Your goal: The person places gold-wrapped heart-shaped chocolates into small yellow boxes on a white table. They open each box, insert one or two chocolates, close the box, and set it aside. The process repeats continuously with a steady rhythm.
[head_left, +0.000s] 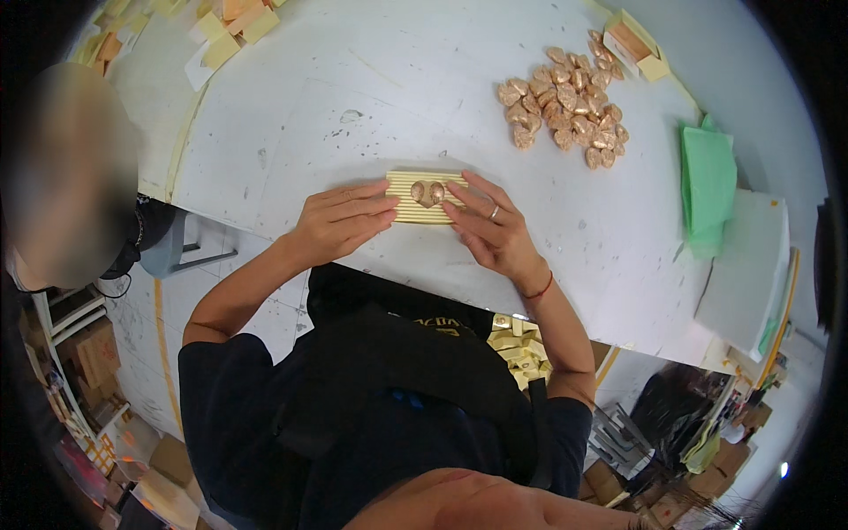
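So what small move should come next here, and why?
Probably a light press on the right half of the copper-coloured heart with the right fingers: they rest beside it, while the left fingers touch the yellow ribbed piece's left end and could steady it.

Before me stands a scuffed white bench (309,102), a plain pale wall (777,106) along its right edge. By the left end of its near edge, a grey stool (162,257) stands on pale floor (208,305) marked with a yellow line (166,362), a loaded rack (66,331) beyond. Brown cartons (729,459) crowd below the near right corner.
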`<state>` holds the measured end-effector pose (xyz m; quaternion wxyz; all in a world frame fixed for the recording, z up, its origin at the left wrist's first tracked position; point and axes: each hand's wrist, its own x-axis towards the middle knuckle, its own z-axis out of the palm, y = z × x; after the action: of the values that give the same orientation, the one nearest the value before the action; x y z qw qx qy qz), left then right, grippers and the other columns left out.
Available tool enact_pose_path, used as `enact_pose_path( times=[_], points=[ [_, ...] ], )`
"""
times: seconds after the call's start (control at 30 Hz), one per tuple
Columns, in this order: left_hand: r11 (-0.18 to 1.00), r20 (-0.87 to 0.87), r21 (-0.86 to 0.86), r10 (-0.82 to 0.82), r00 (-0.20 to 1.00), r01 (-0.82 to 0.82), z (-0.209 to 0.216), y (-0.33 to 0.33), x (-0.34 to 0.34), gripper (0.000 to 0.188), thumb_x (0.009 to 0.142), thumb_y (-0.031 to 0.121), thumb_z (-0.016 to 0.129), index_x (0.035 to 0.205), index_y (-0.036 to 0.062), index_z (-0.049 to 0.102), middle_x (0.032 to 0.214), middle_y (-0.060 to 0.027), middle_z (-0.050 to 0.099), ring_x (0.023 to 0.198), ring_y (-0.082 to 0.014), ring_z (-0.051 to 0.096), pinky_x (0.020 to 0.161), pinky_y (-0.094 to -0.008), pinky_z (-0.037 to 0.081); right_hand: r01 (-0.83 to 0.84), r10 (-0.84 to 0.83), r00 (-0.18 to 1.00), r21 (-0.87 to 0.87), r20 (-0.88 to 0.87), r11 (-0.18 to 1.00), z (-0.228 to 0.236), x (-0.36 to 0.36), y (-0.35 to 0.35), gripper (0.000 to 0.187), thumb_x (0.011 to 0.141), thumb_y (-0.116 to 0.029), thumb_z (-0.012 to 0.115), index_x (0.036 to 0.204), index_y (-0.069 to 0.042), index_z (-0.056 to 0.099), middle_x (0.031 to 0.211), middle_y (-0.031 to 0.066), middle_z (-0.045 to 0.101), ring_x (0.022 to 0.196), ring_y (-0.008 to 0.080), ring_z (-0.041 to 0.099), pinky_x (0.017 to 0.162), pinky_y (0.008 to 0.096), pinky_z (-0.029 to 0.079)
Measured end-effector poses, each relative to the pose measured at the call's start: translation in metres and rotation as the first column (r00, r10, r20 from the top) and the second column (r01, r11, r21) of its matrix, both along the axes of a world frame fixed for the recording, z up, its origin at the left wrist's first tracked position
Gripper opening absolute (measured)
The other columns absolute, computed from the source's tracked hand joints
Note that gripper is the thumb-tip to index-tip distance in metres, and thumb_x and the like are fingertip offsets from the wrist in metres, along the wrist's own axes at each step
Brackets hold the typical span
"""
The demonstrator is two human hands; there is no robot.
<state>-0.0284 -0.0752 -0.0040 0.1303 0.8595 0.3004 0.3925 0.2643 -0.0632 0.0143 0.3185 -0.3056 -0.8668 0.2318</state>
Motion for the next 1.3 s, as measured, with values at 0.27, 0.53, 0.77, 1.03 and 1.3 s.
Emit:
enact_pose_path(
  times=[0.27, 0.53, 0.77, 1.03, 1.3],
  points=[
    [0.999, -0.057, 0.027, -0.023, 0.998, 0.025, 0.002, 0.002, 0.006, 0.009, 0.077, 0.005, 0.079, 0.076, 0.0066, 0.07, 0.111, -0.0069, 0.072, 0.111, -0.0265, 0.068, 0.084, -0.0352, 0.059, -0.012, -0.008, 0.996, 0.214, 0.093, 0.977, 0.004, -0.007, -0.003, 0.03, 0.077, -0.006, 0.078, 0.106, -0.006, 0.072, 0.133, 0.0039, 0.062, 0.128, 0.0307, 0.054, 0.106, 0.0468, 0.047],
    [0.895, 0.096, -0.397, -0.18, 0.979, 0.204, -0.009, 0.005, 0.038, 0.017, 0.081, 0.0, 0.075, 0.094, 0.0048, 0.065, 0.135, -0.0152, 0.057, 0.109, -0.0314, 0.065, 0.082, -0.034, 0.058, 0.081, -0.073, 0.99, -0.069, 0.122, 0.994, 0.032, -0.005, -0.021, 0.08, 0.071, -0.015, 0.084, 0.143, -0.011, 0.05, 0.152, 0.0151, 0.041, 0.116, 0.0353, 0.059, 0.096, 0.0425, 0.052],
    [0.792, 0.2, -0.495, -0.295, 0.934, 0.356, 0.02, -0.015, 0.069, 0.026, 0.082, 0.002, 0.075, 0.107, 0.0072, 0.071, 0.125, -0.0112, 0.065, 0.104, -0.0275, 0.067, 0.086, -0.0335, 0.055, 0.265, 0.148, 0.713, -0.459, 0.685, 0.848, 0.109, 0.093, -0.054, 0.054, 0.071, -0.032, 0.086, 0.116, -0.009, 0.067, 0.122, 0.0116, 0.064, 0.112, 0.0294, 0.06, 0.099, 0.0409, 0.045],
    [0.86, 0.135, -0.49, -0.087, 0.987, 0.143, 0.043, 0.033, 0.06, 0.018, 0.086, 0.001, 0.07, 0.103, 0.0042, 0.071, 0.126, -0.0136, 0.064, 0.108, -0.0246, 0.065, 0.09, -0.0332, 0.053, 0.756, -0.78, 0.625, 0.281, -0.037, 0.592, 0.052, 0.22, 0.218, 0.066, 0.077, -0.035, 0.082, 0.129, -0.002, 0.06, 0.126, 0.0232, 0.062, 0.12, 0.0401, 0.055, 0.101, 0.0446, 0.045],
    [0.906, 0.218, -0.423, 0.085, 0.972, 0.016, 0.024, 0.137, 0.042, 0.015, 0.091, -0.001, 0.063, 0.103, 0.0006, 0.071, 0.126, -0.0165, 0.062, 0.097, -0.0171, 0.066, 0.081, -0.0277, 0.055, 0.883, -0.937, 0.342, -0.316, -0.076, 0.348, -0.002, 0.277, 0.394, 0.08, 0.074, -0.043, 0.074, 0.142, -0.007, 0.051, 0.137, 0.0205, 0.058, 0.131, 0.0326, 0.052, 0.109, 0.0393, 0.041]
  ],
)
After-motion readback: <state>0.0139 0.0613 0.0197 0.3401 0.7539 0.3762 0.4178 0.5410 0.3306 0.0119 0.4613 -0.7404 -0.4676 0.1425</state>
